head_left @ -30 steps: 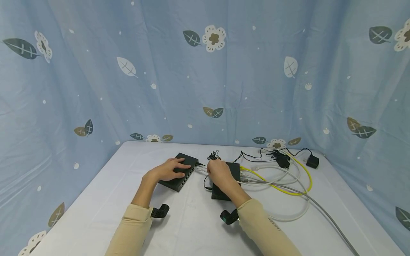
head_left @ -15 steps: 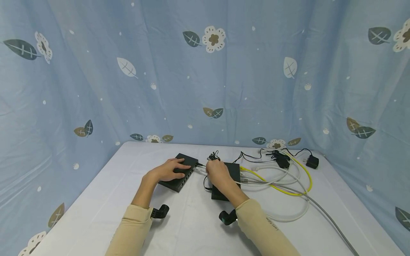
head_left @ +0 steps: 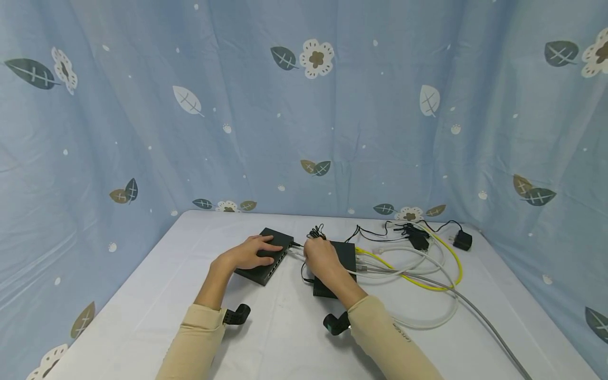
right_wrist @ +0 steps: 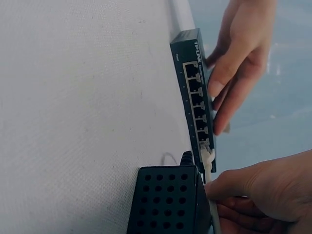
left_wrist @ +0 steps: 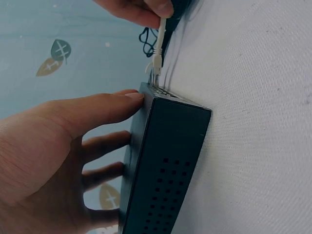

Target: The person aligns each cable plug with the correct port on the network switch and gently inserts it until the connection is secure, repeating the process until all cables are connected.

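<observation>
My left hand point(head_left: 248, 254) rests on top of a black network switch point(head_left: 281, 239), its fingers spread and thumb near the port edge. In the right wrist view a row of ports faces sideways along this switch point(right_wrist: 181, 53). My right hand point(head_left: 325, 259) pinches a white Ethernet cable point(left_wrist: 162, 35) between thumb and finger. The cable's plug point(right_wrist: 207, 157) is at the end port of the row, next to the black power lead. A second black switch point(head_left: 349, 255) lies beneath my right hand, partly hidden by it.
Yellow point(head_left: 461, 266), white and grey point(head_left: 494, 327) network cables run from the second switch across the right side. Black power adapters point(head_left: 463, 240) and thin cords lie at the back right. A bundled black cord point(head_left: 316, 232) sits behind my right hand. A patterned curtain point(head_left: 304, 116) stands behind the table.
My right hand has shifted slightly left, toward the left switch, still pinching the white cable. My left hand stays in place on the switch.
</observation>
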The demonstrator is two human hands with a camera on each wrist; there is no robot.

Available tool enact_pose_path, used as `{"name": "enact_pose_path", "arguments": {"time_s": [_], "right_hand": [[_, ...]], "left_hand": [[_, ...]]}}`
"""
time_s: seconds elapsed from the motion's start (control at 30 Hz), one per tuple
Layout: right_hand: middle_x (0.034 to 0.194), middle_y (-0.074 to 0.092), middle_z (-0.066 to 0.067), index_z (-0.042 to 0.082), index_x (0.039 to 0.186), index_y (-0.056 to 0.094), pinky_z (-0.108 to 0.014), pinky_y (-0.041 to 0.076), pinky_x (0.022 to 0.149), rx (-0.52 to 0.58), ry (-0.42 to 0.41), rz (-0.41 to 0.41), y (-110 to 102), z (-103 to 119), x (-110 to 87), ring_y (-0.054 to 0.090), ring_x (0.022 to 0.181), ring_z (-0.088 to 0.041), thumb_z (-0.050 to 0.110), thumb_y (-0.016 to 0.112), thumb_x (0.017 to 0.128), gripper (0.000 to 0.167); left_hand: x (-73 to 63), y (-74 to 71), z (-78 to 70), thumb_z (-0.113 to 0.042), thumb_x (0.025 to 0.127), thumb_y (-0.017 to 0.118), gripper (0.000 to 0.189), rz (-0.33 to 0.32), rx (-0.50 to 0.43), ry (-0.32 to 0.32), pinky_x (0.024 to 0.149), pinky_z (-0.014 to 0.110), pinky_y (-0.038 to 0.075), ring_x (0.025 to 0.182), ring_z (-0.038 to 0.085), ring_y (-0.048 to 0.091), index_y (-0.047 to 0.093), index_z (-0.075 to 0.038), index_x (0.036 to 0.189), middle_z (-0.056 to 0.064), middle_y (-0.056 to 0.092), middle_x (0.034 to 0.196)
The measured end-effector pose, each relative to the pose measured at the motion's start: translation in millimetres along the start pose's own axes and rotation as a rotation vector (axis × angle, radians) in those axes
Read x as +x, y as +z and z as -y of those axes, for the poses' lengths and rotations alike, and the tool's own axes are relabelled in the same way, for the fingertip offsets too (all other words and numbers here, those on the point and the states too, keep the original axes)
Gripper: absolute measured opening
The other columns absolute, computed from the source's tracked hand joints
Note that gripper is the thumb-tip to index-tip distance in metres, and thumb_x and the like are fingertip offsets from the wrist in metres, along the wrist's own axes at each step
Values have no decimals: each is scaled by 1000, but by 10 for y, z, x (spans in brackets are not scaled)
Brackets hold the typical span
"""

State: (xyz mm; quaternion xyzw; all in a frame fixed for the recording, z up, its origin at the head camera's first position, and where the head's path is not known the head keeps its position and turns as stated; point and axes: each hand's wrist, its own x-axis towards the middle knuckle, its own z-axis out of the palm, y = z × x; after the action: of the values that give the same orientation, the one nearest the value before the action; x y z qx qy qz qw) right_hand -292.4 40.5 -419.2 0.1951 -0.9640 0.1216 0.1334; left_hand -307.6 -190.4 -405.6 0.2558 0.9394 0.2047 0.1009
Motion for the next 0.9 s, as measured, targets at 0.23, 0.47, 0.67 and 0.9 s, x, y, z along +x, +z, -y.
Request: {"name": "enact_pose_path", "arguments": {"time_s": [0.23,0.47,0.67,0.9], "right_hand": [[70,72,-1,11,68,74,-25,48,51,0,7,11,4,11,9,58,55,-10,5,73,85,18],[82,75,-4,8,85,80,-25,53,56,28,26,37,36,33,58,66,63,-13,16,71,90,13],[85,75,-5,7,92,80,-23,49,54,55,35,43,75,40,93,60,59,-10,17,68,93,15],[82,75,-4,8,88,80,-24,49,54,56,18,12,131,41,89,61,60,-10,17,70,92,14]], "left_hand": [[2,13,11,-28,96,63,43,-17,2,-7,111,66,28,144,49,25,58,-21,139,19,32,158],[18,25,20,-32,95,64,45,-39,2,-14,110,66,29,144,48,27,59,-21,139,20,33,157],[20,30,30,-36,93,67,49,-85,-24,-48,110,67,28,143,51,26,60,-19,137,22,31,158],[23,53,53,-45,91,67,53,-89,-38,-95,106,66,34,140,55,30,58,-23,139,21,31,158]]}}
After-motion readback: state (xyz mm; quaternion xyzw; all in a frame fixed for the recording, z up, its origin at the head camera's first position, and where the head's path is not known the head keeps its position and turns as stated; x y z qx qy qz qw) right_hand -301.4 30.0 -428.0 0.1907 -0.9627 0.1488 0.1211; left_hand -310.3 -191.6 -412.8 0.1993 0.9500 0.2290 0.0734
